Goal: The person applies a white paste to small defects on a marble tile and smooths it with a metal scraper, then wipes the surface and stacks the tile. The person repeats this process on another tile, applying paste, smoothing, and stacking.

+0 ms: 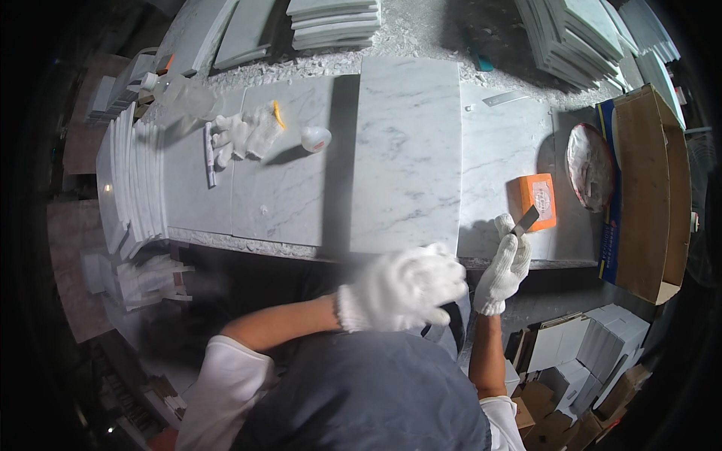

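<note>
My right hand [505,272], in a white knit glove, pinches a flat grey metal blade [526,219] between thumb and fingers. The blade points up and to the right, in front of an orange box [545,214] on the bench. My left hand [406,287], gloved as well, is at the front edge of a long grey-veined white marble slab [406,150]. Motion smears its fingers, and whether it touches the slab cannot be made out. The slab lies raised across the bench's middle, casting a dark shadow on its left side.
White knit gloves [252,131], a marker pen [210,154] and a small clear bottle [316,138] lie left of the slab. A round dish [589,167] and an open cardboard box [650,192] stand at right. Stacked slabs [335,22] and stone chips line the back.
</note>
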Demonstrator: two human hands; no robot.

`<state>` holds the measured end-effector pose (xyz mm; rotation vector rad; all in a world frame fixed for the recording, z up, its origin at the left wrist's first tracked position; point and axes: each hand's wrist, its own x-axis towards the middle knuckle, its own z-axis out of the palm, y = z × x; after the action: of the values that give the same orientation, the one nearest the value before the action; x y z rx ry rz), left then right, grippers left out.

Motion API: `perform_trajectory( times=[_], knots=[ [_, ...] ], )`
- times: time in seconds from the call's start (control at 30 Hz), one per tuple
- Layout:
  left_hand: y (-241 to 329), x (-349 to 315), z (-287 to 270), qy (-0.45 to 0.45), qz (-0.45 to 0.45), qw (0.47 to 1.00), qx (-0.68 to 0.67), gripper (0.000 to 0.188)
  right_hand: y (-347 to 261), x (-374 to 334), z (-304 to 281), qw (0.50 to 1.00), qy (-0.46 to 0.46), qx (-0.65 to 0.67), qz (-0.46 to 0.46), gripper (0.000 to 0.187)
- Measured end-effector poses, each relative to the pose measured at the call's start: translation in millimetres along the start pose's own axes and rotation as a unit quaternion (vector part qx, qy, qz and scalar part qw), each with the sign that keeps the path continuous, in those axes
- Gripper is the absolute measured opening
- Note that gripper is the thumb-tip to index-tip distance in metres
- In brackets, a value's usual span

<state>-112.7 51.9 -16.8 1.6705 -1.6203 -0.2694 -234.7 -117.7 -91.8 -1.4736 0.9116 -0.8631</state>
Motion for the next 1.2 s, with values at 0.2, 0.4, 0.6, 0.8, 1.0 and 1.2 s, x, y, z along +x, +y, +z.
perform_trajectory(
  times=[0.2,0.4,0.6,0.8,1.0,1.2],
  knots=[
    [-15,-42,-43,0.247,-0.310,0.914,0.091,0.028,-12,-16,10,0.983,-0.145,0.076,0.083,0.024],
    [-36,-49,-39,0.212,-0.470,0.854,-0.069,0.048,-24,-23,23,0.982,-0.172,0.020,0.074,0.025],
    [-50,-37,-45,0.194,-0.499,0.840,-0.088,0.054,-41,-23,34,0.975,-0.168,-0.095,-0.110,0.019],
    [-71,-38,-49,0.196,-0.553,0.796,-0.148,0.053,-52,-26,40,0.938,-0.171,-0.209,-0.217,0.014],
    [-78,-34,-43,0.233,-0.581,0.765,-0.149,0.053,-52,-35,42,0.915,-0.187,-0.250,-0.254,0.016],
    [-63,-26,-56,0.249,-0.577,0.744,-0.227,0.031,-56,-32,43,0.964,-0.186,-0.092,-0.168,0.018]
  ],
)
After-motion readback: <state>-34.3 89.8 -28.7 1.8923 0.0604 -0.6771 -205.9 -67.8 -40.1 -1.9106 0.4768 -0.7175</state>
